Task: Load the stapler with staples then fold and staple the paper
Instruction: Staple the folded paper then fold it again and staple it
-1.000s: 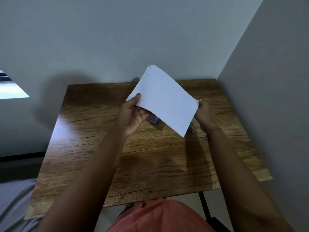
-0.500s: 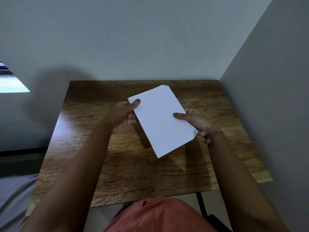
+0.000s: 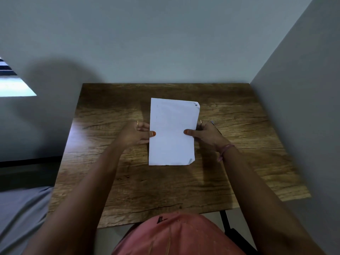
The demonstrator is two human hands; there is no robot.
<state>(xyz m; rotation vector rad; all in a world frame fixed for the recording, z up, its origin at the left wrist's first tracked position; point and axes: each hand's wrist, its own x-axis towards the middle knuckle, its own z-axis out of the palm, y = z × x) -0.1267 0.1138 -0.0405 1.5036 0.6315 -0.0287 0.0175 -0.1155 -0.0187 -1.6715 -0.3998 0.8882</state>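
A white folded paper (image 3: 173,131) lies lengthwise over the middle of the wooden table (image 3: 128,181), with small dog-eared corners at its far right and near right. My left hand (image 3: 137,134) pinches its left edge, thumb on top. My right hand (image 3: 204,134) pinches its right edge the same way. A small sliver of the stapler (image 3: 212,123) peeks out just behind my right hand; the rest of it is hidden.
The table stands in a corner, with a grey wall (image 3: 165,43) behind it and another wall (image 3: 303,107) along its right side. A black chair frame (image 3: 225,221) shows below the near right edge. My pink-clad lap (image 3: 174,236) is at the front.
The paper has come down from a raised, tilted position to lie flat and straight over the table. Both hands have lowered with it and now hold its two long edges.
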